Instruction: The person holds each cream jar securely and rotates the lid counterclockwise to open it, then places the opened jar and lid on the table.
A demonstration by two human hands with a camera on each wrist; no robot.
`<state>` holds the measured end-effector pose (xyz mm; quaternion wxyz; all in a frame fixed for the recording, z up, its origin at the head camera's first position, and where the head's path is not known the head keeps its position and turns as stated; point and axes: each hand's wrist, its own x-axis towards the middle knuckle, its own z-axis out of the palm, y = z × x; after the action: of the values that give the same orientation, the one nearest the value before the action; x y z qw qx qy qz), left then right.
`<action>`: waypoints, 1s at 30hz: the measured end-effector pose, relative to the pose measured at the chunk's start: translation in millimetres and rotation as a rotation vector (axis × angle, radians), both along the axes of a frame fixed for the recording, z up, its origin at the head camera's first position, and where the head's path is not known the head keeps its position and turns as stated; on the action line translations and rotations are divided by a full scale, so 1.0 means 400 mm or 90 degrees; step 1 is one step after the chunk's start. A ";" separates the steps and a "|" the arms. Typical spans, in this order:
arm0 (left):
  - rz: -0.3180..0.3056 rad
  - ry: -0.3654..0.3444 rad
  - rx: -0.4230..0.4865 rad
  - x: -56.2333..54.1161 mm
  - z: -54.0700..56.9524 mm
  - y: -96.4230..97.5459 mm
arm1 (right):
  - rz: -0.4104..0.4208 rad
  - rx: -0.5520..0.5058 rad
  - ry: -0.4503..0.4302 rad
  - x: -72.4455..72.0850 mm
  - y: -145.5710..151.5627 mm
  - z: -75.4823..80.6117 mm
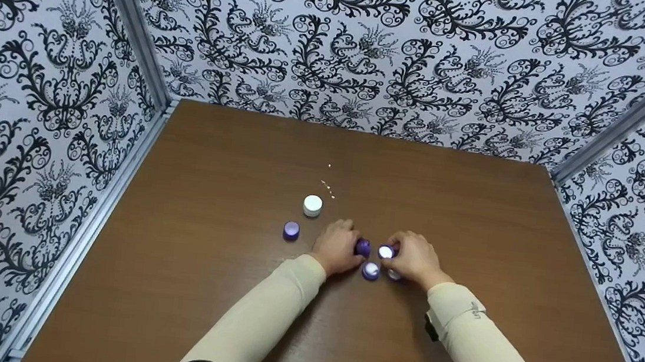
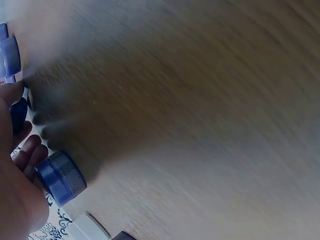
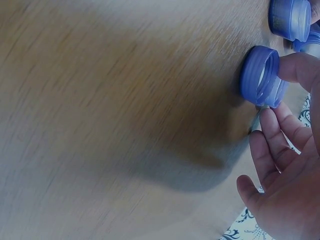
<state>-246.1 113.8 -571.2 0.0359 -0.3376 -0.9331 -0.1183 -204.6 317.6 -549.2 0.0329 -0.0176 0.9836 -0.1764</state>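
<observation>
My left hand (image 1: pixel 338 246) holds a small purple round piece (image 1: pixel 362 247) at its fingertips; whether it is a lid or a jar I cannot tell. Just to its right, my right hand (image 1: pixel 408 256) pinches a purple round piece with a white face (image 1: pixel 386 251). Between the hands stands an open-looking purple jar (image 1: pixel 370 270), and another pale-topped round piece (image 1: pixel 394 275) lies partly under the right hand. A threaded purple ring-shaped piece (image 3: pixel 260 75) shows by the right thumb. In the left wrist view, a purple jar (image 2: pixel 60 177) stands beside the curled left fingers.
Left of the hands, a white-lidded jar (image 1: pixel 312 205) and a purple-lidded jar (image 1: pixel 291 230) stand on the brown wooden table (image 1: pixel 209 194). Small light marks (image 1: pixel 328 188) dot the tabletop farther back. Patterned walls (image 1: pixel 359 48) enclose the table on three sides.
</observation>
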 end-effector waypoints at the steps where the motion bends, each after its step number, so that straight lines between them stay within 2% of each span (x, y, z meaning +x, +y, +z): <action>1: -0.001 0.001 -0.002 0.000 0.001 0.000 | 0.001 0.001 0.002 0.000 0.000 -0.001; 11: -0.002 0.028 -0.034 0.001 0.005 -0.002 | -0.001 0.001 0.004 0.002 0.003 -0.004; 19: -0.009 -0.003 -0.065 -0.002 0.012 0.001 | 0.000 -0.004 0.004 -0.002 0.002 -0.007; 30: -0.039 -0.005 -0.128 -0.008 0.010 0.006 | 0.001 0.002 -0.005 0.001 0.004 -0.003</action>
<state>-249.4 116.1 -567.2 -0.0053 -0.3673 -0.9297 -0.0260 -204.2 319.1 -550.2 0.0368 -0.0173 0.9838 -0.1746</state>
